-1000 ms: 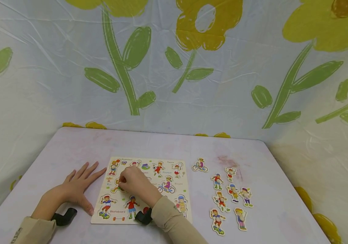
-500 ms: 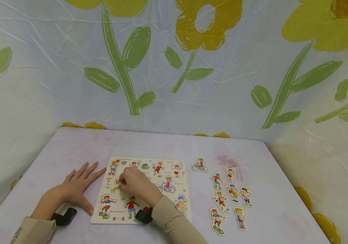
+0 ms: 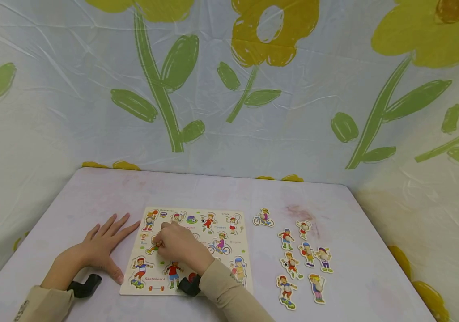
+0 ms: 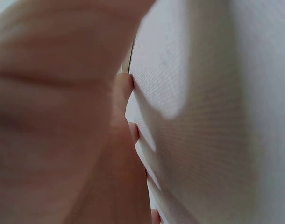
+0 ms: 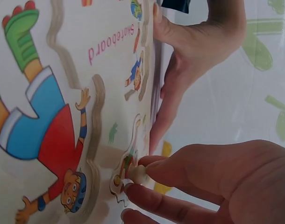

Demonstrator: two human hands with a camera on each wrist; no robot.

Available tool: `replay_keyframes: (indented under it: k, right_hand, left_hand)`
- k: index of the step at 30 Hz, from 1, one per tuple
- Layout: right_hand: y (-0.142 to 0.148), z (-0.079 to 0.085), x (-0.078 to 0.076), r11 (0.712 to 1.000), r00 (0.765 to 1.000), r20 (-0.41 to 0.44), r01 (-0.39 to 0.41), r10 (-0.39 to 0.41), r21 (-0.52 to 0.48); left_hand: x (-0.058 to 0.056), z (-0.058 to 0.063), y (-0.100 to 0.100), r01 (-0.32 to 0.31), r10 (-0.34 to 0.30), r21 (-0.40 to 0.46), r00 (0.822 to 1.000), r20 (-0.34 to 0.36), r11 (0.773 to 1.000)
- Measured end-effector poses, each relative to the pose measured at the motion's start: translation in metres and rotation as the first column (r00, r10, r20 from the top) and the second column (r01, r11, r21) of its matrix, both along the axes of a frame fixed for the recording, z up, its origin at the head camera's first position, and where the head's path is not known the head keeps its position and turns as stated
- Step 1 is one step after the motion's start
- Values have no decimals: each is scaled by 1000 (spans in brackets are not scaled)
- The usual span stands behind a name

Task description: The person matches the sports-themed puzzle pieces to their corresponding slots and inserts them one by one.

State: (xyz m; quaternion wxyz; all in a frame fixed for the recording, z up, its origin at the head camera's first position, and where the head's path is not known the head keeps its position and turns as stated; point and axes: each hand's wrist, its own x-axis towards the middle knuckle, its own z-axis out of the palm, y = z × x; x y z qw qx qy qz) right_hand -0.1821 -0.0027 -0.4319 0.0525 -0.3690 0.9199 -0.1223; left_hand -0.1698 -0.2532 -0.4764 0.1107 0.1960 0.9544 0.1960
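A wooden knob puzzle board (image 3: 129,290) with cut-out sports figures lies flat on the table. My right hand (image 3: 184,246) is over its left-middle part and pinches the small round knob (image 5: 138,174) of a runner puzzle piece (image 5: 118,181). In the right wrist view this piece lies at its recess; whether it sits fully flush I cannot tell. My left hand (image 3: 102,248) rests on the table with fingers spread, beside the board's left edge. In the left wrist view the palm (image 4: 53,107) fills most of the left side.
Several loose puzzle pieces lie right of the board, among them a cyclist (image 3: 263,218), a skateboarder (image 3: 286,293) and a footballer (image 3: 291,265). A basketball piece (image 3: 149,221) sits at the board's upper left. A flower-print cloth (image 3: 205,143) stands behind the table.
My right hand's fingers have shifted and turned slightly at the runner piece. The left hand, the board and the loose pieces have stayed in place.
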Motion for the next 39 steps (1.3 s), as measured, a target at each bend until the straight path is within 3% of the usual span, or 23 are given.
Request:
replay_keyframes:
  k: [4,15,22,32,39]
  right_hand:
    - [-1,-2,0,1000,1000,-24,9,-9,11]
    - [4,3,2,1000,1000,-14,23,-24,-20]
    - [6,9,1,999,1000,-7,26,-26,-31]
    - [23,17,4,996,998,10,67,-67,-54]
    - [42,17,3,993,997,2,82,-82,-85]
  left_hand:
    - [-4,-9,-5,-1,1,-4,1000,-30,1000]
    - [-3,-8,-3,38,-37,45,999,-18,998]
    - [0,0,0,27,-27,66,1000,-1,997]
    - [3,9,4,0,1,-12,999,37,1000]
    - [3,10,6,-4,5,-21,999,39,1000]
